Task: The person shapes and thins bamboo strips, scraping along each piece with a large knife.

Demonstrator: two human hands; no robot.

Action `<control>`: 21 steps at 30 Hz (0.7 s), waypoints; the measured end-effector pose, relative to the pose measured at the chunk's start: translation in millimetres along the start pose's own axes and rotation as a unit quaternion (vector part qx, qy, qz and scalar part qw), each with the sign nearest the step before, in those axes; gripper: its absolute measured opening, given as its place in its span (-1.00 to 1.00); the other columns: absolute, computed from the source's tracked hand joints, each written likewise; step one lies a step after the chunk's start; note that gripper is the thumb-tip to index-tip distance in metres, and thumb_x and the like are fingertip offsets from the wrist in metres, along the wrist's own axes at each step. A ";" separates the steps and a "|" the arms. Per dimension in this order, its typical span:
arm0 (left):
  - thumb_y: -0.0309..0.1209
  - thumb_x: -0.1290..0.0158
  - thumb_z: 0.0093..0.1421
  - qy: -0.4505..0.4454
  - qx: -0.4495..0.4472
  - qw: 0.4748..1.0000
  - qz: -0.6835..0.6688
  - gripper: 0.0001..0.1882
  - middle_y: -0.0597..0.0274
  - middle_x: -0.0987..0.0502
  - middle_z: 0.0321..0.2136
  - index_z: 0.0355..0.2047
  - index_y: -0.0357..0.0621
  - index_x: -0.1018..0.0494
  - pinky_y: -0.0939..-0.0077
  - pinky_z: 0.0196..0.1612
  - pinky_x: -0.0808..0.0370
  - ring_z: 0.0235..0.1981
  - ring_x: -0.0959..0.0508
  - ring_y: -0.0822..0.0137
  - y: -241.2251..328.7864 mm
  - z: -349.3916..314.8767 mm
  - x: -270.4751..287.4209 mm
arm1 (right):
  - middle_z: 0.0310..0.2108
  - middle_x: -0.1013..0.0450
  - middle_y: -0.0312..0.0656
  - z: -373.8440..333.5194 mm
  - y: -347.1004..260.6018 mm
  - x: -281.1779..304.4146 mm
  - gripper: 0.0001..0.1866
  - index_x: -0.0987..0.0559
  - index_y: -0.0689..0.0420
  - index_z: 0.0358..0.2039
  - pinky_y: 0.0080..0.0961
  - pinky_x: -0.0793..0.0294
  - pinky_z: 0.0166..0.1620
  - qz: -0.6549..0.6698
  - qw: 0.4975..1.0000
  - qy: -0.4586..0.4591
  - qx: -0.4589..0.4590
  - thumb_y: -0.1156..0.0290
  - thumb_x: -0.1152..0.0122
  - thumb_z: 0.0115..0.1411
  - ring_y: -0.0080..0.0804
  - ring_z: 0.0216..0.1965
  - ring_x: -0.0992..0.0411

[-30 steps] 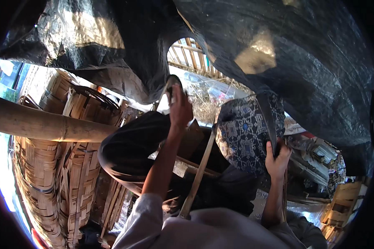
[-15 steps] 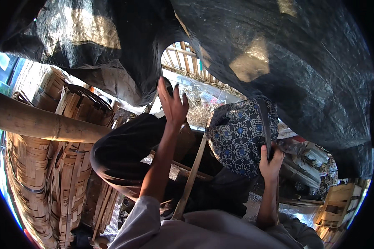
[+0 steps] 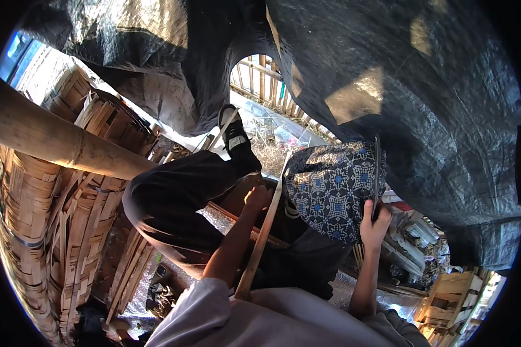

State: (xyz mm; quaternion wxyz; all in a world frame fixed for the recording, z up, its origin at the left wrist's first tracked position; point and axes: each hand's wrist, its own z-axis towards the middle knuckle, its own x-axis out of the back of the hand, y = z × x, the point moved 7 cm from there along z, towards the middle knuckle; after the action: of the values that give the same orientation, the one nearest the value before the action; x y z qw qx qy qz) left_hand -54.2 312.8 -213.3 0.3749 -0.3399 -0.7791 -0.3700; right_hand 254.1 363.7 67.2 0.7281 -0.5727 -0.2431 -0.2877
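My right hand is closed around the lower end of a long knife, its thin dark blade pointing up and away from me. The blade stands along the right side of a blue-and-white patterned cloth draped over my right knee. My left hand is drawn in low between my legs, its fingers curled; whatever may be in them is hidden. Just right of it, a long bamboo strip slants from my body up to the cloth's left edge.
A thick bamboo pole crosses at left, above stacked woven bamboo baskets. Black plastic sheeting hangs ahead and to the right. My left foot wears a black shoe. A wooden crate stands at lower right.
My left hand has come down toward me from its raised, spread position before the shoe, and its fingers have curled. My right hand keeps hold of the knife, nearly in place.
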 end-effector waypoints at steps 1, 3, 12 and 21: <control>-0.06 -0.01 0.00 -0.076 0.079 0.985 -0.131 -0.54 -0.23 -0.41 -0.16 -0.39 -0.28 -0.49 0.14 -0.20 -0.46 -0.17 -0.49 0.05 9.1 6.0 5.7 | -0.57 -0.38 -0.06 1.5 1.5 -1.2 -0.71 -0.49 0.26 -0.40 -0.27 -0.22 -0.25 0.012 1.000 -0.011 -0.016 0.24 -0.15 0.08 -0.12 -0.42 -0.33; -0.13 0.00 0.02 -0.153 0.153 0.941 -0.261 -0.61 -0.17 -0.47 -0.22 -0.42 -0.26 -0.53 0.12 -0.21 -0.46 -0.14 -0.49 0.03 35.2 -15.6 15.8 | -0.60 -0.37 -0.06 1.8 5.3 -2.6 -0.70 -0.49 0.26 -0.43 -0.27 -0.22 -0.27 0.020 0.999 -0.021 -0.030 0.22 -0.14 0.08 -0.14 -0.45 -0.32; -0.13 -0.16 -0.12 0.019 0.146 0.980 -0.135 -0.33 -0.12 -0.48 -0.24 -0.05 -0.27 -0.28 0.23 -0.13 -0.44 -0.18 -0.50 0.02 8.8 -44.8 15.6 | -0.75 -0.26 -0.13 2.3 -11.4 5.0 -0.63 -0.44 0.29 -0.54 -0.34 -0.18 -0.49 0.000 0.997 0.050 0.058 0.18 -0.08 0.13 -0.24 -0.67 -0.24; -0.12 -0.08 -0.01 -0.095 0.049 0.973 -0.204 -0.53 -0.11 -0.53 -0.38 -0.30 -0.34 -0.47 0.29 -0.30 -0.51 -0.34 -0.56 0.04 2.3 -34.6 -68.1 | -0.80 -0.15 -0.21 -0.5 -32.5 5.1 -0.63 -0.39 0.26 -0.62 -0.40 -0.08 -0.57 -0.040 0.995 0.049 0.072 0.20 -0.10 0.12 -0.43 -0.74 -0.13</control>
State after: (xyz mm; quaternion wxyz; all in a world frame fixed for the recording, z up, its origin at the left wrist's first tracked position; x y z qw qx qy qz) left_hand -7.6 268.0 -254.1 0.2320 -0.1891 -0.8814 -0.3656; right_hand 235.1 356.7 93.1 0.7662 -0.4938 -0.2503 -0.3262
